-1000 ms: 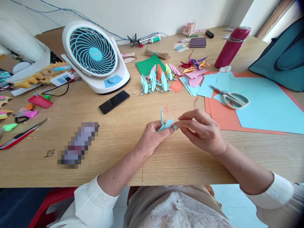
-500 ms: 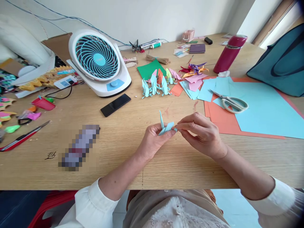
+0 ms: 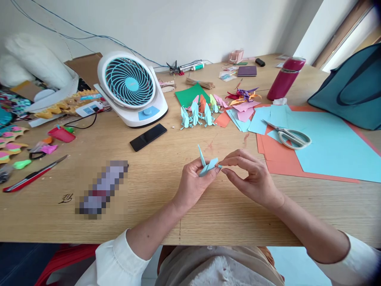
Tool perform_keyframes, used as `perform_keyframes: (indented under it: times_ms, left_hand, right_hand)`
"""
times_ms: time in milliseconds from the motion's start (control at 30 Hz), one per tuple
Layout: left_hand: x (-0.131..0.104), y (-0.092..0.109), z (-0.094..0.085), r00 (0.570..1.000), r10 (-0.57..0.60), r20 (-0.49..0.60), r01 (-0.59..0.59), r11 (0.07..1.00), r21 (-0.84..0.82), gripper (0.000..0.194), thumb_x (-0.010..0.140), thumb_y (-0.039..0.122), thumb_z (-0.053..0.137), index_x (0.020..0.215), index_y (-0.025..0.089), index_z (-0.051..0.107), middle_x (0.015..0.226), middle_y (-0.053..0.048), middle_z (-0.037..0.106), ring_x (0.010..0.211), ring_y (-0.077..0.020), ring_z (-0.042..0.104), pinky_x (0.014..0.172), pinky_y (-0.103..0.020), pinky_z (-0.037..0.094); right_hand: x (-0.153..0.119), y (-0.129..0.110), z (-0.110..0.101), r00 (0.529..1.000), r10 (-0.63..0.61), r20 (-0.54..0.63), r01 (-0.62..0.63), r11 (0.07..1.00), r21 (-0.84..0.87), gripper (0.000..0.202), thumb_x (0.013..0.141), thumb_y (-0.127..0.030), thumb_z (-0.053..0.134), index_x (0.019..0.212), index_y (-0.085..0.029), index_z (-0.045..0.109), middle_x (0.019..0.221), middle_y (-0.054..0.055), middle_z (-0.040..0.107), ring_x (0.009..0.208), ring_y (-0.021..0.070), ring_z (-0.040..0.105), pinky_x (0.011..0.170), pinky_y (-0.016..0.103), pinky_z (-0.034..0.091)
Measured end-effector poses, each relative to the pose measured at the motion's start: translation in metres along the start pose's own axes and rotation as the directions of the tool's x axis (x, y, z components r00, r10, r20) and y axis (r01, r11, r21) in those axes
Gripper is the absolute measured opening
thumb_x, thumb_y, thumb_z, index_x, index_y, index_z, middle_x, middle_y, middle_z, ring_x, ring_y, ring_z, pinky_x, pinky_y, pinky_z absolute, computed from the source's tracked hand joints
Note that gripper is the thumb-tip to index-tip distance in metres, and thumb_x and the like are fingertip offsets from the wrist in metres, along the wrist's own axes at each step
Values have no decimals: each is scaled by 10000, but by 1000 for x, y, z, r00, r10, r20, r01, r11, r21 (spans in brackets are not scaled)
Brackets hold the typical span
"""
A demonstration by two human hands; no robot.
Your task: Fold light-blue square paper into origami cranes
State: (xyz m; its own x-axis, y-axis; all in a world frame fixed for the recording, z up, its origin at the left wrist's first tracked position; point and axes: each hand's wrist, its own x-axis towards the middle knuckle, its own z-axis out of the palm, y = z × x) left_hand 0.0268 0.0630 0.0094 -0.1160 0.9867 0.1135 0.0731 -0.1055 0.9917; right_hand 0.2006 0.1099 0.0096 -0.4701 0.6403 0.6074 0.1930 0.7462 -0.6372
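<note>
My left hand (image 3: 190,183) pinches a light blue origami crane (image 3: 208,167) between thumb and fingers, above the table's front part. One thin point of the folded paper stands up, and a small end sticks out to the right past the thumb. At that end is my right hand (image 3: 256,180), its fingertips against or just beside the paper and its thumb apart below them. Beyond the hands stand several finished paper cranes (image 3: 195,114) in light blue, pink, orange and yellow-green. More folded pieces in purple, red and orange (image 3: 245,94) lie behind them.
On the right, scissors (image 3: 293,137) rest on blue paper sheets (image 3: 336,147) over orange ones. A magenta flask (image 3: 284,81) and a teal bag (image 3: 348,87) stand behind. Leftward are a fan (image 3: 131,91), a black phone (image 3: 148,137) and a red utility knife (image 3: 34,174).
My right thumb has come away from the fingertips, opening the pinch at the crane's end. My left hand keeps its hold. The whole view has tilted up slightly.
</note>
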Motion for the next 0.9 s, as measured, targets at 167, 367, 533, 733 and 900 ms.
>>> perform_keyframes:
  times_ms: [167,367,533,733,900]
  left_hand:
    - [-2,1,1,991,132,-25,-127,981,148,94,818,265,707,794,181,671,706,23,644,636,-105,525,630,-223,420]
    - [-4,-1,2,972,222,-74,-194,941,276,113,825,251,722,816,190,627,744,31,631,691,-109,551,692,-224,436]
    - [-3,-1,4,973,226,-51,-200,932,303,106,826,264,728,835,187,656,769,14,662,721,-125,571,727,-243,450]
    - [1,-5,4,994,110,-28,-105,985,133,90,821,259,723,823,175,691,738,22,666,698,-120,572,703,-235,441]
    - [3,-7,3,1000,23,-17,-24,999,-34,119,793,266,743,807,171,675,669,45,610,612,-88,482,606,-210,385]
  right_hand:
    - [1,-2,2,999,14,-29,-13,1000,20,91,913,-185,640,981,-229,682,905,56,661,841,190,635,724,341,527]
    - [2,-6,4,999,7,-36,-6,1000,22,110,914,-128,600,946,-222,647,890,55,654,823,189,621,723,349,514]
    - [2,-8,5,999,-17,-52,17,1000,-6,136,903,-76,560,892,-203,608,866,56,629,813,181,608,708,328,500]
    - [3,-6,4,1000,10,-26,-9,1000,18,134,929,-96,548,921,-204,626,880,47,633,802,164,610,707,301,493]
    - [2,-5,4,991,132,-13,-131,990,48,61,927,-157,600,913,-215,615,815,5,629,762,142,605,711,275,487]
